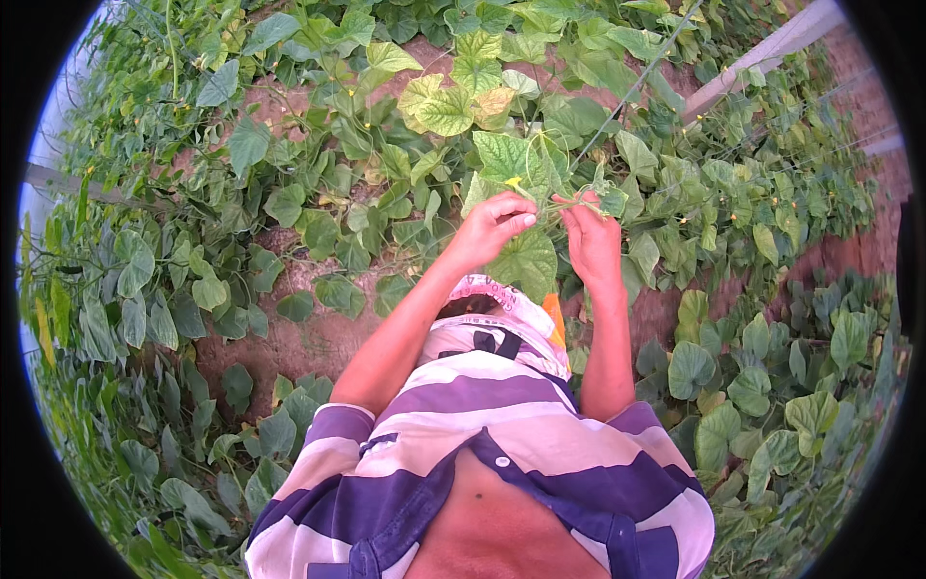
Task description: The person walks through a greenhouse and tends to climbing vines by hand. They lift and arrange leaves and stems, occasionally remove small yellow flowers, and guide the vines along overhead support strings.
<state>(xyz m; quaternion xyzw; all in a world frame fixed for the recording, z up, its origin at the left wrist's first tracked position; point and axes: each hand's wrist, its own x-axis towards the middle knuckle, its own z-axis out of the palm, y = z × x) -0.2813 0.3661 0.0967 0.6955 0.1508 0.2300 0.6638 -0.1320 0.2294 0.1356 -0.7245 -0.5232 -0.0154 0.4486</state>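
Note:
In front of my waist, both hands are raised to a climbing cucumber vine (539,170) with broad green leaves and thin curling tendrils. The thumb and fingertips of my left hand (495,226) pinch together at its stems, close to a yellow flower (513,182). My right hand (595,235) grips several thin green stems (571,205) between bent fingers. What lies inside each pinch is mostly hidden. A large leaf (524,264) hangs just below the hands. A taut string (636,83) runs down from the upper right to the vine.
A white printed bag (532,311) hangs at my waist, with black straps (495,341) and an orange part (554,318) beside it. Leafy vines surround me over brown soil (318,279). A pale post (763,58) slants at upper right; another bar (87,187) crosses at left.

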